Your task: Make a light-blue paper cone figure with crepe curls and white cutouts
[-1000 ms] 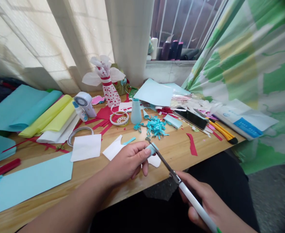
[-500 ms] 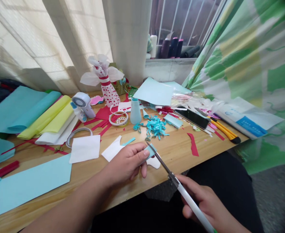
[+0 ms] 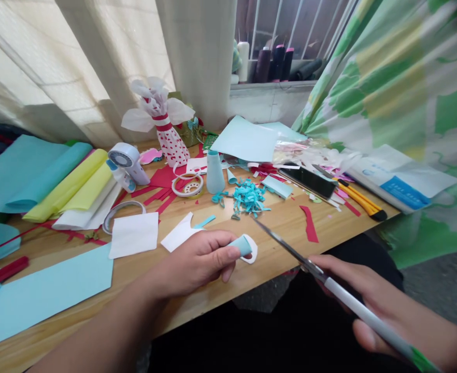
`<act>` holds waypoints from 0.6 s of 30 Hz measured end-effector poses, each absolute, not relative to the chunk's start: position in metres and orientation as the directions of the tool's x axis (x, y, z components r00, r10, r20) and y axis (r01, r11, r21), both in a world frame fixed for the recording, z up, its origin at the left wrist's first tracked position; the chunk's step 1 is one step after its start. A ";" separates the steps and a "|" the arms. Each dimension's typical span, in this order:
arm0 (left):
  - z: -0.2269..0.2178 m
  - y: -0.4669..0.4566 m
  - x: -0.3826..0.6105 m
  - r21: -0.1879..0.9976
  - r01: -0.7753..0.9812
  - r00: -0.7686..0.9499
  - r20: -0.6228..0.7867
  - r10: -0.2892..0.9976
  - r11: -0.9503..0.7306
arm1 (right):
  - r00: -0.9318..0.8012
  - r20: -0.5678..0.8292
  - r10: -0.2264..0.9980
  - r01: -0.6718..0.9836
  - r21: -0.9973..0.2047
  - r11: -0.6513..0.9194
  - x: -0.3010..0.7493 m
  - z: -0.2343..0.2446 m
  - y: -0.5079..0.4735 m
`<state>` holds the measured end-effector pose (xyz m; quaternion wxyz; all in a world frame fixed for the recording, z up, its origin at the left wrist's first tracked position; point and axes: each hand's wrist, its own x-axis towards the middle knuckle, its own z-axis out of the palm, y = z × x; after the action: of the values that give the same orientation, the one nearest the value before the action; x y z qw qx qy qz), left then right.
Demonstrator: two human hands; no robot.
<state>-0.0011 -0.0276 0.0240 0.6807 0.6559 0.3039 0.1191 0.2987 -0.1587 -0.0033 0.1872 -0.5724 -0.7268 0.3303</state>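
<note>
Between the thumb and fingers of my left hand is a small rolled piece of light blue paper, its open end facing right. My right hand grips a pair of scissors by the white handles; the blades look closed and point up-left, apart from the paper. Just behind the rolled piece lies a white paper cut-out with a hole. A pile of curled blue paper strips and an upright blue paper cone are farther back on the table.
A red-hearted wrapped bouquet, a small fan and tape rolls stand toward the back. On the right lie a phone and a yellow cutter. Blue card covers the left front of the wooden table.
My right hand has drawn the scissors away to the right, off the blue paper. My left hand has stayed nearly in place, and the paper's open end now shows.
</note>
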 end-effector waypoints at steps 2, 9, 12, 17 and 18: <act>0.025 -0.026 -0.002 0.960 0.252 0.779 -0.278 0.561 0.125 | -0.284 -0.154 0.946 0.758 -0.641 0.122 0.312 -0.007 -0.164; 0.025 -0.021 -0.003 0.915 0.353 0.748 -0.401 0.529 0.195 | -0.332 -0.277 0.902 0.790 -0.604 0.105 0.319 0.003 -0.162; 0.021 -0.022 -0.001 0.899 0.365 0.741 -0.437 0.509 0.240 | -0.391 -0.281 0.876 0.790 -0.591 0.163 0.298 0.019 -0.151; 0.014 -0.025 0.003 0.892 0.365 0.711 -0.451 0.539 0.266 | -0.450 -0.283 0.847 0.744 -0.643 0.181 0.267 0.038 -0.137; 0.013 -0.026 0.003 0.891 0.363 0.703 -0.453 0.548 0.271 | -0.449 -0.286 0.847 0.741 -0.648 0.175 0.265 0.038 -0.136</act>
<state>0.0032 -0.0257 0.0134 0.7009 0.6000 0.3799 0.0660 0.2651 -0.1355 0.0380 0.0697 -0.5202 -0.7631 0.3771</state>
